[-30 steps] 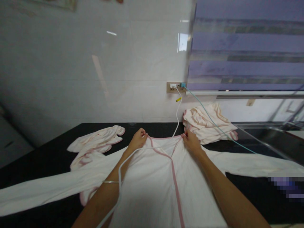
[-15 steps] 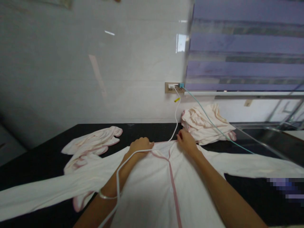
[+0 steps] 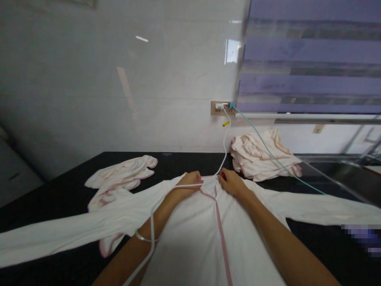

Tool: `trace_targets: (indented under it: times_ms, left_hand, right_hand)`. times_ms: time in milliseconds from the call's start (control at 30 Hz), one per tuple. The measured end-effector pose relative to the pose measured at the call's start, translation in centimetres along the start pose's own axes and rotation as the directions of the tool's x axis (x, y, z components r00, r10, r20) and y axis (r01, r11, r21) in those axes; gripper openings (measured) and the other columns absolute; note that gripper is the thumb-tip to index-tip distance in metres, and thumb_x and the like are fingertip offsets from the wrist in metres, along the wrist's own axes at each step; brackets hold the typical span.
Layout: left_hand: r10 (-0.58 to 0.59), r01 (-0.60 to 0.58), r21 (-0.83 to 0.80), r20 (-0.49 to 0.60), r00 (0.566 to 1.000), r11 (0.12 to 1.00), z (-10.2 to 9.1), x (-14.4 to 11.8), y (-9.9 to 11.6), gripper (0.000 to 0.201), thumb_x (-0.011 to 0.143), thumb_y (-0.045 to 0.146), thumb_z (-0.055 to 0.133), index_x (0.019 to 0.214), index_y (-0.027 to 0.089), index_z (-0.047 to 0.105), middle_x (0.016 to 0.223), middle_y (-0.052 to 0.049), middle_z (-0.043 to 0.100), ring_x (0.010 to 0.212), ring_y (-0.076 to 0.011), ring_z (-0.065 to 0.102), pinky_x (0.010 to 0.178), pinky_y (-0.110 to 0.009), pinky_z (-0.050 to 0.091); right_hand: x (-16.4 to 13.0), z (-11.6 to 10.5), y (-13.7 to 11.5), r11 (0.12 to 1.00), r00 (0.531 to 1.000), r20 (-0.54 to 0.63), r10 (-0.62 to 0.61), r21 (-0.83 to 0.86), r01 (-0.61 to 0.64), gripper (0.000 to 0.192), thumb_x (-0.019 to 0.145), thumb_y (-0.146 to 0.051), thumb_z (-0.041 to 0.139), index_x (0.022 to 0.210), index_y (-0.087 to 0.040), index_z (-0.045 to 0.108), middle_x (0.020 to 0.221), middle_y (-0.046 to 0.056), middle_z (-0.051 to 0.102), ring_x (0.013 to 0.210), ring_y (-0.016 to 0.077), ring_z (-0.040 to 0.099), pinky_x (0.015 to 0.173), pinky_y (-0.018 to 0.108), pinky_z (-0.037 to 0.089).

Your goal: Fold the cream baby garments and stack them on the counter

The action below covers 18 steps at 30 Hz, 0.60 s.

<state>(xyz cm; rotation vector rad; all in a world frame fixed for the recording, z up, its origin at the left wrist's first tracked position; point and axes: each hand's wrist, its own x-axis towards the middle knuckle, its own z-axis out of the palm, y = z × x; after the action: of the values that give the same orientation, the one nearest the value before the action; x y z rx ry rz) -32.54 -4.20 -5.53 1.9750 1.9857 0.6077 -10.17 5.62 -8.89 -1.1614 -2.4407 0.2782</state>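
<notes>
A white long-sleeved shirt (image 3: 196,238) with pink piping lies spread over the black counter, its sleeves stretched out to both sides. At the left of its collar, my left hand (image 3: 190,183) is closed on the neckline, fingertips mostly hidden. My right hand (image 3: 233,182) pinches the collar's other side. The two hands are a short way apart, with the V of the neck between them. A white cable (image 3: 153,226) crosses over my left forearm, which wears a silver bangle (image 3: 145,238), and runs behind the collar.
A crumpled white garment (image 3: 119,174) lies at the left, partly under the sleeve. Bundled cream clothing (image 3: 262,155) sits by the wall at the right. Cables run from a wall socket (image 3: 223,108); a teal one (image 3: 268,151) passes over the bundle. A sink (image 3: 348,171) is at the far right.
Both hands have come closer together along the collar, the left one moving rightward. The shirt's neck and shoulders are drawn inward and look more gathered. The view has shifted slightly.
</notes>
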Motion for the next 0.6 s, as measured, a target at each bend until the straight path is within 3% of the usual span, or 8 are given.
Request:
trace_targets:
  times_ms: [100,233,433,600]
  left_hand:
    - [0.070,-0.073,-0.114,-0.029,0.997,0.991,1.1,0.4,-0.3,0.014,0.092,0.032,0.056,0.094,0.019,0.062,0.085,-0.004,0.071,0.081,-0.0205,0.065,0.068,-0.028,0.044]
    - [0.116,-0.125,-0.137,-0.073,0.991,0.983,2.1,0.4,-0.1,0.028,0.096,0.031,0.052,0.121,0.019,0.054,0.103,-0.008,0.072,0.088,-0.0210,0.068,0.074,-0.029,0.047]
    - [0.207,-0.193,0.200,-0.049,0.977,0.961,2.8,-1.3,1.3,0.034,0.102,0.032,0.045,0.132,0.019,0.053,0.129,-0.014,0.064,0.115,-0.0276,0.062,0.098,-0.038,0.047]
    - [0.198,-0.140,0.395,-0.109,0.974,0.908,4.0,-2.3,2.1,0.047,0.105,0.037,0.036,0.143,0.015,0.053,0.147,-0.021,0.054,0.138,-0.0354,0.047,0.112,-0.055,0.038]
  right_hand:
    - [0.0,0.3,0.1,0.998,0.997,-0.063,-0.043,0.034,0.045,0.016,0.097,-0.024,0.051,0.108,-0.017,0.059,0.103,0.008,0.069,0.092,0.0179,0.061,0.080,0.026,0.041]
    - [0.0,0.8,-0.2,0.998,0.993,-0.105,-0.057,0.019,0.060,0.028,0.094,-0.020,0.051,0.121,-0.013,0.053,0.115,0.014,0.065,0.101,0.0215,0.058,0.090,0.031,0.044]
    - [-0.8,1.5,-2.7,0.987,0.992,-0.106,0.066,-0.140,-0.080,0.033,0.096,-0.014,0.043,0.127,-0.010,0.052,0.122,0.019,0.060,0.109,0.0284,0.056,0.095,0.039,0.045]
    - [-1.3,2.0,-4.0,0.976,0.982,-0.128,0.136,-0.152,-0.155,0.042,0.098,-0.016,0.040,0.139,-0.009,0.049,0.134,0.022,0.058,0.123,0.0321,0.053,0.100,0.042,0.046]
